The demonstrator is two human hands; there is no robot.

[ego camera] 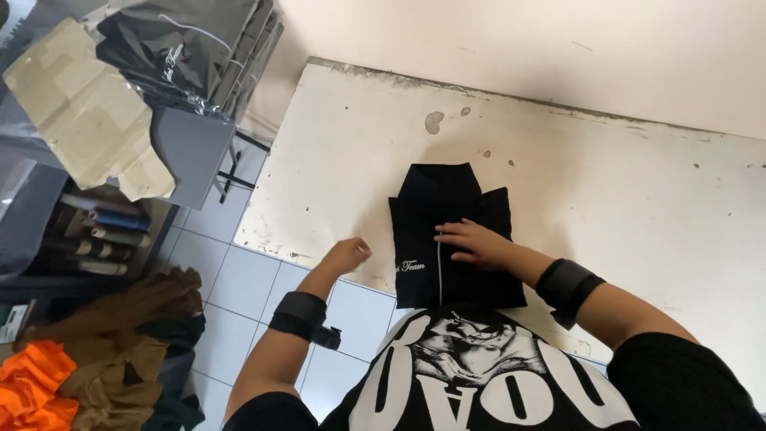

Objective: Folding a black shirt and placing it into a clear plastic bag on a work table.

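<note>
Worn white table (pixel 606 199), chipped and spotted, pushed against a pale wall (pixel 519 40), with its left corner over a floor of pale tiles (pixel 239 279).

Folded black jacket (pixel 451 239) near the front edge of the table, close to the left end, collar pointing at the wall, pale zip line down the middle, small white script low on its left panel, bottom edge just reaching the table's front edge.

Right hand (pixel 472 242) flat on the jacket, fingers spread and pointing left across the zip, pressing down, clamped on nothing. Black band (pixel 568 289) round that forearm.

Left hand (pixel 349 255) off the jacket, just beside its left edge, over the table's front edge, fingers curled in loosely with nothing held. Black wrist strap (pixel 299 315) further down that arm, over the tiles.

Black printed T-shirt (pixel 479 375) at the bottom of view, worn by the person.

Left of the table: stack of bagged dark clothes (pixel 191 48) on a grey stand (pixel 191 156), torn cardboard sheet (pixel 88 112) beside it, heap of brown cloth (pixel 136 319) and orange cloth (pixel 32 391) on the floor.
</note>
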